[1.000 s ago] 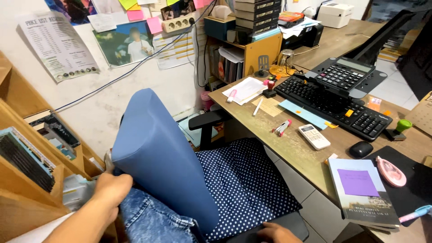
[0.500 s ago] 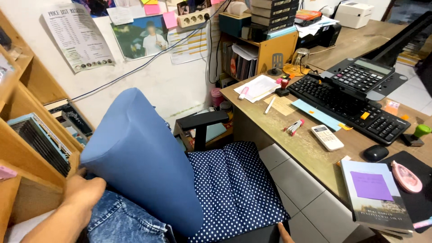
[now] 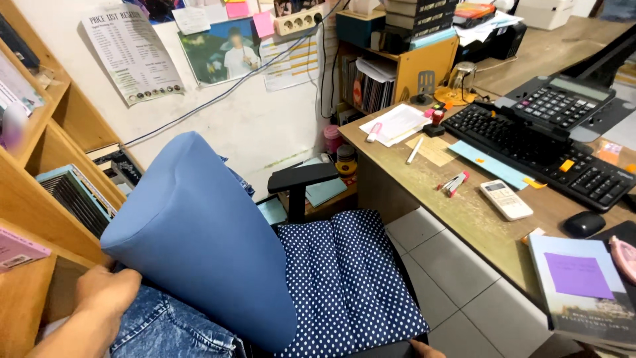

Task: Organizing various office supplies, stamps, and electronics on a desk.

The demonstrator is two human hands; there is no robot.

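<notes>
- The left hand (image 3: 106,292) rests at the near left, its fingers curled round the back edge of the blue chair backrest (image 3: 199,245), just above a piece of blue denim (image 3: 172,328) draped behind the chair; they look closed on the backrest.
- The right hand (image 3: 424,348) shows only as fingertips at the bottom edge, touching the front rim of the seat; whether those fingers are wide or closed I cannot tell.
- Since a second ago the backrest has swung to the left and away from the tabletop (image 3: 477,219), and more grey floor tile (image 3: 450,278) shows between the seat and the desk; the right hand has slid almost out of view. The chair seems to be turning under both hands.
- The navy polka-dot seat cushion (image 3: 344,278) lies flat on the seat, with the black armrest (image 3: 301,179) beyond it.
- On the right, the tabletop bears a black keyboard (image 3: 550,156), a small white calculator (image 3: 507,199), a black mouse (image 3: 583,224) and a book with a purple sticky note (image 3: 586,288).
- At far left stands a wooden shelf (image 3: 40,139).
</notes>
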